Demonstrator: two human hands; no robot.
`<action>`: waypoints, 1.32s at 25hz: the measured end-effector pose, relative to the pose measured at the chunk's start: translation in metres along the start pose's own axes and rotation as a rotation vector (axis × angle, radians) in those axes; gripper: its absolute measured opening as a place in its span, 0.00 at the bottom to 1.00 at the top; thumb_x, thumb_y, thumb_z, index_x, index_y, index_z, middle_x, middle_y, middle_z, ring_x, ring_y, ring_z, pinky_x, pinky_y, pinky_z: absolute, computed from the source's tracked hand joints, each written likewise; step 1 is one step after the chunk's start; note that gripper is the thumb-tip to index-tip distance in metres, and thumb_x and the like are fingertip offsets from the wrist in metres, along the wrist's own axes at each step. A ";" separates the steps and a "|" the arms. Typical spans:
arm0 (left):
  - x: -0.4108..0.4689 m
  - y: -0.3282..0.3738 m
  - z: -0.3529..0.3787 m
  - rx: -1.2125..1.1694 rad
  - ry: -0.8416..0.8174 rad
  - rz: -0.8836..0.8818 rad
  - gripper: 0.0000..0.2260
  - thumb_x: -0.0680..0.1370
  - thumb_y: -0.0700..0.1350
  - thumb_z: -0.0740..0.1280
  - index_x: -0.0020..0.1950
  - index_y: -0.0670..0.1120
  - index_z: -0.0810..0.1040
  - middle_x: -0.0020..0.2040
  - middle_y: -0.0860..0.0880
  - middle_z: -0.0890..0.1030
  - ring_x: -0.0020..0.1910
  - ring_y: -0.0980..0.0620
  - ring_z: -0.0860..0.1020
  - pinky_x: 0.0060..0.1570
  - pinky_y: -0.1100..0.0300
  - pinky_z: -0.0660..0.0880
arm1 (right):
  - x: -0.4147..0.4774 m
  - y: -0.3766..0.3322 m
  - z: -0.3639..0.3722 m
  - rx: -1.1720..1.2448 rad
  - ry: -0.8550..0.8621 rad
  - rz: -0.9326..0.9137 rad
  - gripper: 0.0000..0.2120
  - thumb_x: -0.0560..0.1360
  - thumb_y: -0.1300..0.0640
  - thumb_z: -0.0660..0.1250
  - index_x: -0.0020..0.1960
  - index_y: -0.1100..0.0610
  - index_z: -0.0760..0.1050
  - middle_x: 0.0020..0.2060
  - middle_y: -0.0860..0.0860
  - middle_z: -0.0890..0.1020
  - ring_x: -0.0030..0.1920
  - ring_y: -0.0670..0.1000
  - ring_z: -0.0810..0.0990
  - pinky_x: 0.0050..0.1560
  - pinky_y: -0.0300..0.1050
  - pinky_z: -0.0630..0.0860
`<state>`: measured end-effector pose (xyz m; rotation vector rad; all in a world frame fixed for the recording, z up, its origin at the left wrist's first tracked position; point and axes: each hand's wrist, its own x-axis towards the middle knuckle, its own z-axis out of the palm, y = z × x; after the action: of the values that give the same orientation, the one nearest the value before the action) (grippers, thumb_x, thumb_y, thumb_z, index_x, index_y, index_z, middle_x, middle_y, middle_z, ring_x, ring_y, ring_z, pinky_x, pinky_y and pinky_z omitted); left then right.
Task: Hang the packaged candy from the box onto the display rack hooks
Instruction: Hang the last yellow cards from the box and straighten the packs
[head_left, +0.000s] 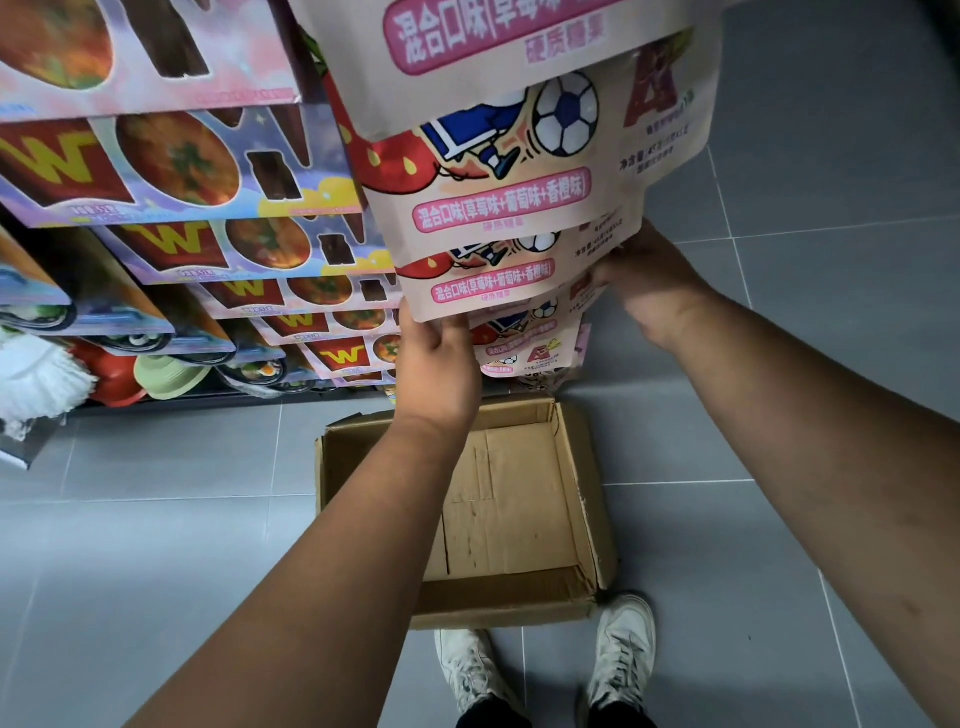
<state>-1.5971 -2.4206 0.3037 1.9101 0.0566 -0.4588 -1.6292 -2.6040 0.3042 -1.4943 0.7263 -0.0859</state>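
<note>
Several candy pouches (519, 171) hang in an overlapping column at upper centre, each one covering the top of the one below. They are flat, glossy, pale peach film bags printed with a red strawberry, a football and a pink rounded label in white Chinese characters. The uppermost is cut off by the top edge of the view, and whatever carries the column is hidden behind the bags.

The left hand (439, 358), seen from its back, grips the lower left corner of the third pouch (493, 288), its fingertips tucked under the bottom edge. The right hand (649, 280) pinches the same pouch at its right side, thumb on the front and fingers out of sight behind the film. The lower pouches are largely masked by the left hand and their print is too small to read.

Directly beneath, an open cardboard box (519, 499) sits on the grey tiled floor (779, 415); its corrugated walls are creased and torn at the near right corner, and the left forearm covers its left half. Two white laced sneakers (623, 649) stand just behind it.

At left, shelves (182, 171) hold stacked purple-and-pink cartons bearing a yellow "W", blurred toward the frame edge. A white mop head (36, 379) lies at the shelf foot.
</note>
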 end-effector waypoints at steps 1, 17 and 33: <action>0.004 -0.002 -0.001 -0.009 0.001 -0.002 0.21 0.84 0.56 0.57 0.75 0.52 0.65 0.65 0.52 0.78 0.64 0.49 0.77 0.57 0.59 0.75 | -0.001 0.004 0.001 -0.023 -0.018 -0.005 0.27 0.61 0.68 0.58 0.58 0.53 0.76 0.51 0.51 0.83 0.56 0.51 0.80 0.50 0.45 0.74; -0.050 0.025 -0.024 -0.183 -0.086 0.407 0.30 0.79 0.56 0.61 0.78 0.50 0.56 0.74 0.51 0.69 0.73 0.58 0.69 0.69 0.60 0.72 | -0.018 -0.016 -0.005 0.371 0.133 -0.031 0.18 0.82 0.40 0.50 0.53 0.43 0.77 0.47 0.40 0.85 0.60 0.46 0.79 0.64 0.48 0.70; -0.043 0.053 -0.025 -0.108 0.126 0.318 0.18 0.83 0.48 0.62 0.73 0.53 0.68 0.67 0.58 0.77 0.66 0.62 0.75 0.62 0.63 0.76 | -0.044 -0.030 -0.012 0.323 0.090 -0.138 0.08 0.69 0.47 0.63 0.40 0.45 0.81 0.38 0.40 0.83 0.48 0.43 0.80 0.53 0.47 0.67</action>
<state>-1.6164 -2.4105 0.3731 1.7990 -0.1364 -0.1180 -1.6583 -2.5972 0.3496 -1.2349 0.6459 -0.3610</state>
